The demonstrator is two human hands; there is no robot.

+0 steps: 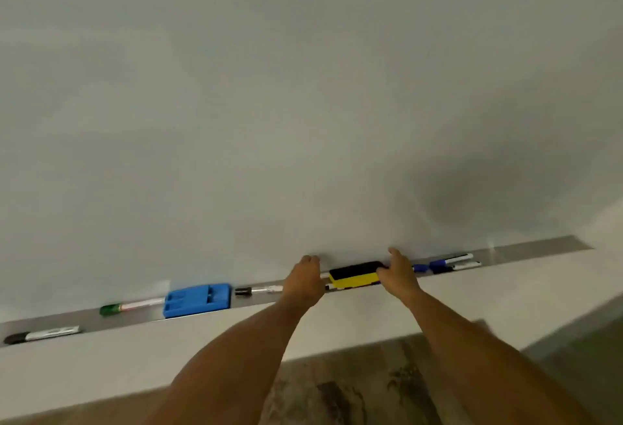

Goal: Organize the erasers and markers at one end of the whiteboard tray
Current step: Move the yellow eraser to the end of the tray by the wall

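Note:
A yellow eraser with black felt on top lies in the metal whiteboard tray. My right hand grips its right end. My left hand is curled over the tray at the eraser's left end and covers one end of a black-capped marker; its hold is hidden. Further left are a blue eraser, a green-capped marker and a black marker. Blue-capped markers lie bunched just right of my right hand.
The whiteboard fills the upper view. The tray slopes up to its right end, bare past the blue-capped markers. Below it run a pale wall ledge and a mottled floor.

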